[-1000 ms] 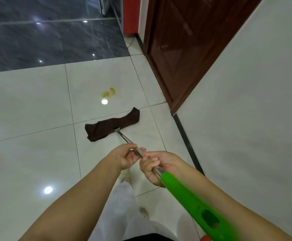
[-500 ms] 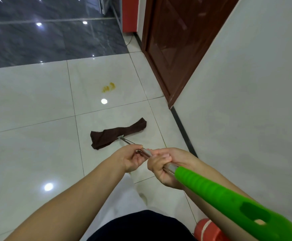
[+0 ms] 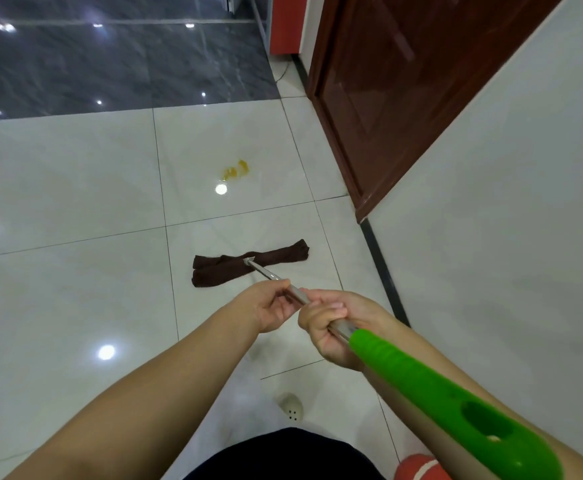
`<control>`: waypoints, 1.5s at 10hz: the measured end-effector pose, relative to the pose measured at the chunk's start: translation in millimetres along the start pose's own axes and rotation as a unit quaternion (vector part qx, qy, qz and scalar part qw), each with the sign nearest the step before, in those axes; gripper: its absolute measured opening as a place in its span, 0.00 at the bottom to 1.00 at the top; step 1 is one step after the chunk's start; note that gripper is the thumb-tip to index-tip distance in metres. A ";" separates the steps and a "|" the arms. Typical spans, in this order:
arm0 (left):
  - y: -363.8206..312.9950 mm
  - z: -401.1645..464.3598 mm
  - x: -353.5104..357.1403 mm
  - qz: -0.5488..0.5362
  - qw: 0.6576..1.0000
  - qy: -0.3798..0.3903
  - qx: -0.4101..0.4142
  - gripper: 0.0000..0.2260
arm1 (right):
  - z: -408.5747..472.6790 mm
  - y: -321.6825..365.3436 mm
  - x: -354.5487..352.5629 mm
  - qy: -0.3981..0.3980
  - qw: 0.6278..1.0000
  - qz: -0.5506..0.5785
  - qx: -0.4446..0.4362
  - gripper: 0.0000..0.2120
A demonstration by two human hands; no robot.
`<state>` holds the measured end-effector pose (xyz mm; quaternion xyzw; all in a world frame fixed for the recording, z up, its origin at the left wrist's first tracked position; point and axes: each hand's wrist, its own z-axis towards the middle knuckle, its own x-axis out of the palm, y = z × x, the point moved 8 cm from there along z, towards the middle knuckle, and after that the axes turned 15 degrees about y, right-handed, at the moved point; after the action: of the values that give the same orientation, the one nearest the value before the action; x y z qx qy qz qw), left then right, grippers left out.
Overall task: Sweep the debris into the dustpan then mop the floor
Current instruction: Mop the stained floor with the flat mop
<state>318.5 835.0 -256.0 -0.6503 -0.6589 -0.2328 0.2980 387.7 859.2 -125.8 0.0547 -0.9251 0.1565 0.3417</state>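
A flat mop with a dark brown cloth head (image 3: pixel 248 263) lies on the white tiled floor (image 3: pixel 75 299) in front of me. Its metal pole (image 3: pixel 269 273) runs back to a bright green handle (image 3: pixel 449 396) at lower right. My left hand (image 3: pixel 271 306) grips the metal pole from the left. Just behind it, my right hand (image 3: pixel 335 325) is closed around the pole where the green grip starts. A small yellow smear (image 3: pixel 236 169) sits on the tile beyond the mop head, apart from it. No dustpan is in view.
A dark brown door (image 3: pixel 404 81) and a white wall (image 3: pixel 508 220) with a black skirting strip (image 3: pixel 382 271) run along the right. Dark grey tiles (image 3: pixel 110 57) lie at the far side. A red object (image 3: pixel 418 469) pokes in at the bottom edge. My shoe (image 3: pixel 290 407) is below.
The mop head has been drawn back toward me, farther from the yellow smear, and has turned nearly level. Both hands have kept their hold on the pole.
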 end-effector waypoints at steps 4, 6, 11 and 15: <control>-182.8 44.6 10.9 0.046 0.998 -0.051 0.014 0.08 | 113.3 59.8 128.8 0.018 1.000 -0.011 -0.006 0.11; -268.5 56.3 31.1 0.128 0.991 -0.021 -0.014 0.11 | 166.0 91.3 192.6 0.018 0.999 0.006 -0.044 0.09; -373.8 137.0 77.3 0.022 0.998 -0.060 -0.004 0.12 | 220.8 201.7 264.9 -0.022 0.994 -0.103 0.012 0.12; -425.7 234.0 149.3 -0.042 0.990 -0.124 0.056 0.10 | 221.6 350.4 302.1 -0.046 0.978 -0.191 0.069 0.09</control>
<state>-123.0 1085.1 -284.8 -0.6283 -0.7295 -0.1251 0.2398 -51.3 1119.6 -177.0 0.2612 -0.8994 0.1487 0.3175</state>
